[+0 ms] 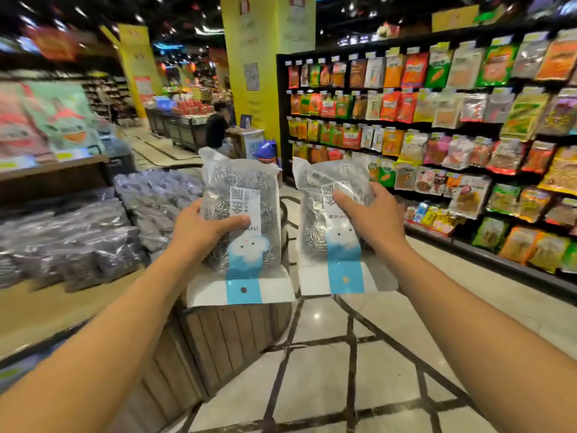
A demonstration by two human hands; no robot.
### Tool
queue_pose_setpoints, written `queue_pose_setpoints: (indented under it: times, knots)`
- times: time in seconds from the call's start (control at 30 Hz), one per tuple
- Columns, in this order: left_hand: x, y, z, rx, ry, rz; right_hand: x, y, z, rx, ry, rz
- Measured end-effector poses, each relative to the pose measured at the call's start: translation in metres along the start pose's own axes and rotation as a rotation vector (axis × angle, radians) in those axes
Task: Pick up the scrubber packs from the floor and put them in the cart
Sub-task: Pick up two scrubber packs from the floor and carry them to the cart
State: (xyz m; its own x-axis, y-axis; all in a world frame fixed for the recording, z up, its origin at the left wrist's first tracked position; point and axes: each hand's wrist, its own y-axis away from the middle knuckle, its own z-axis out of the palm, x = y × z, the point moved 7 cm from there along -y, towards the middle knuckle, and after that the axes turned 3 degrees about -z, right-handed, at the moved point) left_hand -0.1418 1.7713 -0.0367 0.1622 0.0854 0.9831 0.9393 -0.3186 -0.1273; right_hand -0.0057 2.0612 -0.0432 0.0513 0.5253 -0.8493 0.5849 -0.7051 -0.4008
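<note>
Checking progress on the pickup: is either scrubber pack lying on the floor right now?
No, the left hand holds one scrubber pack and the right hand the other pack, both raised.

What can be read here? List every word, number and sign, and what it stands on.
No text reads with certainty.
Left scrubber pack: label characters upside down, illegible.
Right scrubber pack: the same.
Shelf snack packets: too blurred.
Yellow pillar signs: too blurred.

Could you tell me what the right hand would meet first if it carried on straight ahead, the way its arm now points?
Probably the snack shelf's near end, past the pack the right hand holds; depth is unclear.
</note>
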Motion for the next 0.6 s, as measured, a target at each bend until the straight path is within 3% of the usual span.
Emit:
queue_pose_setpoints:
  times: [0.27,0.6]
  knots:
    - [-0.012,0.068,-0.193,0.286,-0.035,-0.038,-0.108,0.074,0.152,-0.244,-0.117,-0.107]
    - [-0.042,0.194,-0.457,0.558,-0.045,-0.109,-0.265,0.247,0.335,-0.496,-0.286,-0.177]
